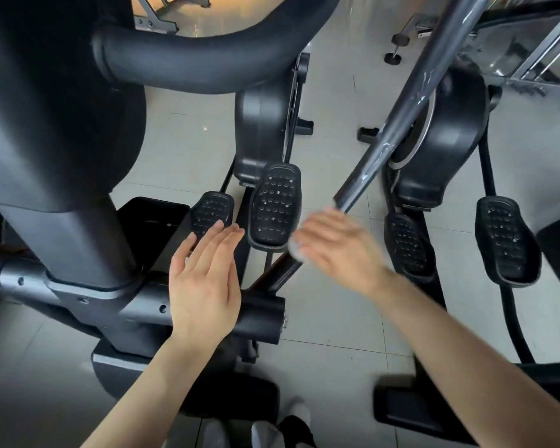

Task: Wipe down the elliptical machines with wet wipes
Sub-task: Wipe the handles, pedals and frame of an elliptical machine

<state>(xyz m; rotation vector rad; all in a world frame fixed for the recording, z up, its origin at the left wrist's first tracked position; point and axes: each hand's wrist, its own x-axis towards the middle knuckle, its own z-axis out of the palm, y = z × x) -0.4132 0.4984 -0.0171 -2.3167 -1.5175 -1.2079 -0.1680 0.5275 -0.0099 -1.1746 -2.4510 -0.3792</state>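
Note:
I stand between two black elliptical machines. The near one has a thick column (78, 240), a padded handlebar (191, 59) and two studded pedals (274, 205) (212, 211). My left hand (204, 279) hovers flat over its lower frame, fingers straight and holding nothing. My right hand (333, 247) is motion-blurred, with its fingers stretched out just below the lower end of a grey plastic-wrapped swing arm (411, 101). A pale blurred patch (295, 250) under its fingertips may be a wet wipe.
The second elliptical stands on the right with its flywheel housing (450, 140) and two pedals (505, 237) (408, 244). A strip of pale tiled floor (330, 318) runs between the machines. Metal racks (537, 59) stand at the back right. My shoes (272, 431) show at the bottom edge.

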